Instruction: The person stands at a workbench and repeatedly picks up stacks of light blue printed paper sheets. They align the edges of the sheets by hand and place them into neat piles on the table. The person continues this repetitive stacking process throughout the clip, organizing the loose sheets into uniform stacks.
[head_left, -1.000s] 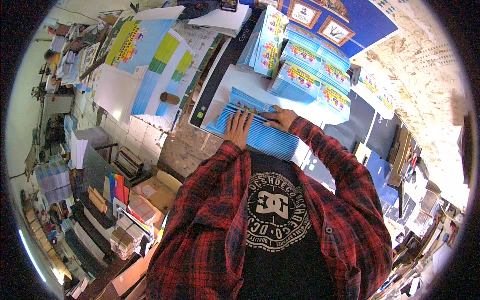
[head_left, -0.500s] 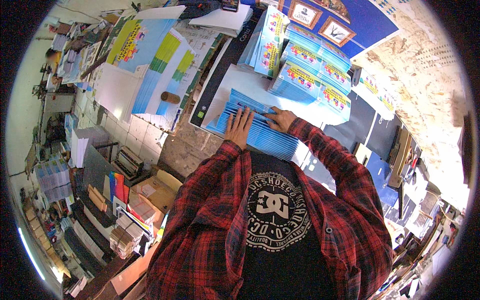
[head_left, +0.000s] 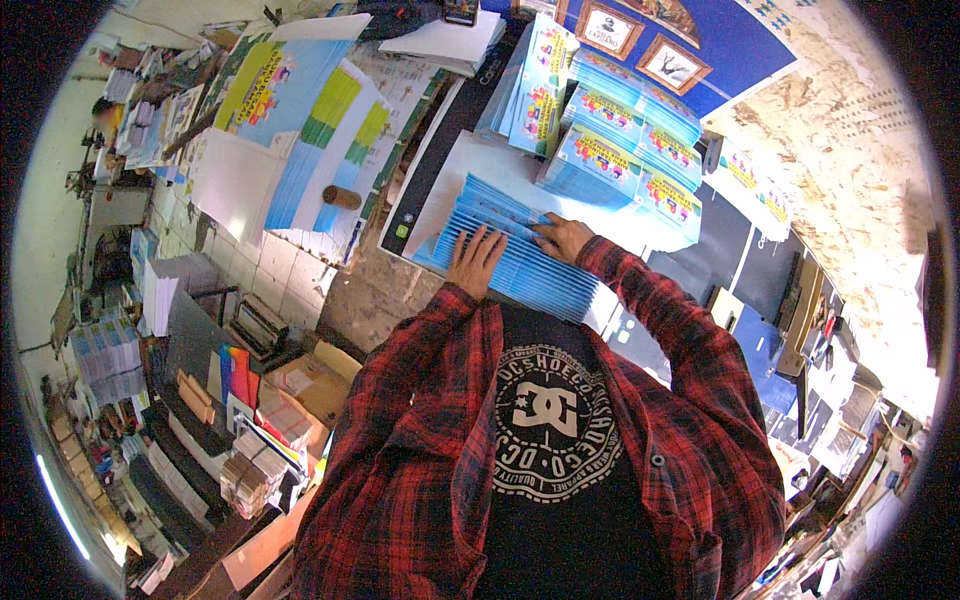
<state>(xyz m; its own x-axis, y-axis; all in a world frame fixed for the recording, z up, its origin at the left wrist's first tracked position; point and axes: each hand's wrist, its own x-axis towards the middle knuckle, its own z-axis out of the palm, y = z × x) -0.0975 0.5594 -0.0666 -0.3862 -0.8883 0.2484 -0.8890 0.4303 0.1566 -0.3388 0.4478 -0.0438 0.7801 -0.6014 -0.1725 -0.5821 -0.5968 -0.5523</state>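
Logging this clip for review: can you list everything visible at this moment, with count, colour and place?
fanned stack of sheets: one, light blue, on the worktop under both hands
worktop: one, black edge, ahead of the person
printed booklet piles: several, blue with bright covers, behind the fanned stack
white paper pile: one, white, far end of worktop
large printed sheets: several, blue, green and yellow, on the left
framed pictures: two, brown frames, on a blue panel at top
cardboard boxes: a few, brown, lower left on the floor
left hand: flat, fingers spread on the fanned stack
right hand: resting on the stack's upper edge
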